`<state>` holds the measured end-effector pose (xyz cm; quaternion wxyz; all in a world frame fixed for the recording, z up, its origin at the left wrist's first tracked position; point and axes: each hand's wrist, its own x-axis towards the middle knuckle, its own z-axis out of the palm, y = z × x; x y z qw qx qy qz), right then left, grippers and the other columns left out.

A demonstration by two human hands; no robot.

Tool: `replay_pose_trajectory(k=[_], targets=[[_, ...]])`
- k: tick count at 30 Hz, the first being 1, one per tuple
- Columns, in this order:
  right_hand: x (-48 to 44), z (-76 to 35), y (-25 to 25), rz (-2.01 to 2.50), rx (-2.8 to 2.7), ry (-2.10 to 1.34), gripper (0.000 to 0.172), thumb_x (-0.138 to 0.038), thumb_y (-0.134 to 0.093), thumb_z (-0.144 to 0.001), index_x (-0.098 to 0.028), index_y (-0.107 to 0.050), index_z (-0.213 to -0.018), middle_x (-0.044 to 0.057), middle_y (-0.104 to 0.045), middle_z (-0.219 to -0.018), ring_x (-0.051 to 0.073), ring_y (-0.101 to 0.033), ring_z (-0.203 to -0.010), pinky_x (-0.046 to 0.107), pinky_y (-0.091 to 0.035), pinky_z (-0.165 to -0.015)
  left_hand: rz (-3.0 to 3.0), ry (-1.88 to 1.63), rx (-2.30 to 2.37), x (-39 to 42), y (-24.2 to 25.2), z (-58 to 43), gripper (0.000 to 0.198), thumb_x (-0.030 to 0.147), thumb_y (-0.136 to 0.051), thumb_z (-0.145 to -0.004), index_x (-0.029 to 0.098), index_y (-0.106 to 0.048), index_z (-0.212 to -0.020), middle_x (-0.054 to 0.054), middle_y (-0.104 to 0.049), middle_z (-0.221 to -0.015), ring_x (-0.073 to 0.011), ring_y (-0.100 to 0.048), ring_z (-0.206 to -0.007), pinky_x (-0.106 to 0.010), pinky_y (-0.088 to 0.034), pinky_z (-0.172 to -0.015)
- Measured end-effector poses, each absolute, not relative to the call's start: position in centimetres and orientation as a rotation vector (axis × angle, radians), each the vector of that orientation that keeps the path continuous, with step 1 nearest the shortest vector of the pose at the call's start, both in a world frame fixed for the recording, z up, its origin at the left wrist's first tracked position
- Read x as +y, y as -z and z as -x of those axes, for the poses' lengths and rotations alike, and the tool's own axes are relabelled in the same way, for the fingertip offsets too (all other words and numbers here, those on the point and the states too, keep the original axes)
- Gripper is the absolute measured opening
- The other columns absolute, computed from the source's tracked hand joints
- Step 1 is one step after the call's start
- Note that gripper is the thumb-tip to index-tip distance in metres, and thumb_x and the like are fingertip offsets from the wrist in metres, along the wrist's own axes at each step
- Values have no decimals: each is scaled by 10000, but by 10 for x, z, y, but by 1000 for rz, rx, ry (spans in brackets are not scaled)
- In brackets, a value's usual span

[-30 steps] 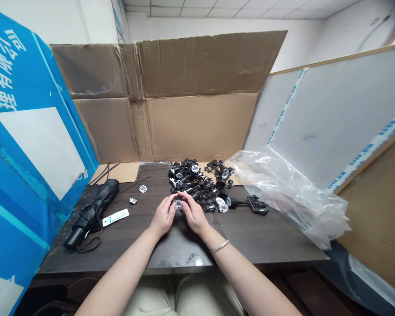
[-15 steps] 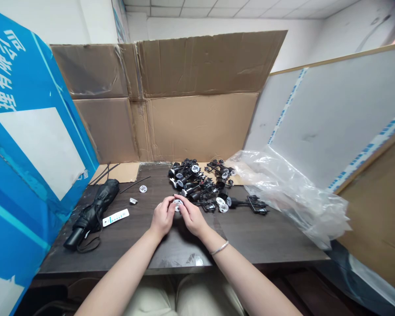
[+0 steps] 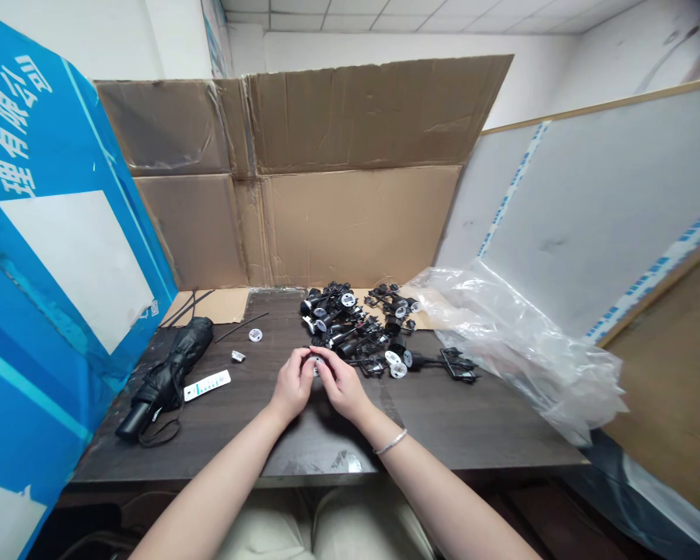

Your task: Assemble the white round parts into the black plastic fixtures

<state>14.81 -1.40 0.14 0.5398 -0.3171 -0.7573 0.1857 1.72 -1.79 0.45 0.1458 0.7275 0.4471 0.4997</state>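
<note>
Left hand (image 3: 292,385) and right hand (image 3: 342,386) together pinch your small white disc (image 3: 316,364) just beside the heap of black plastic parts (image 3: 341,330) on the table (image 3: 472,420).

This looks like a makeshift workshop or assembly room. A dark wood-grain table (image 3: 478,420) stands boxed in by flattened brown cardboard sheets (image 3: 350,225) and a blue printed board (image 3: 52,233), beneath white ceiling tiles (image 3: 338,12).

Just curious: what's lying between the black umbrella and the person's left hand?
In the head view, a white bar with blue marks and a small metal piece lie between the black umbrella and the left hand.
</note>
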Motion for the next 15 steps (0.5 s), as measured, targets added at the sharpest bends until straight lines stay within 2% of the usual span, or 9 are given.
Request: replay_pose_trajectory(k=[7,15], targets=[[-15,-147,-4,775,-1771,-469,287,-237,-389,-862,-188,-523,-1110,99,-629,-1058,178,-605,-954,323,-484,-843,-2081,-1439,1261,-16,-2,-17,237,323,-345,-869,174,-506,-959,-58,-627,-882,-157,-599,-800,-283,-469,-722],[-12,-148,-1,764,-1782,-594,338,-300,-375,-876,-201,-482,-1181,85,-589,-1139,183,-567,-1025,343,-447,-899,-2027,-1474,1181,-12,2,-12,372,406,-281,-895,154,-503,-1056,-99,-614,-1017,-171,-585,-932,-315,-462,-817]])
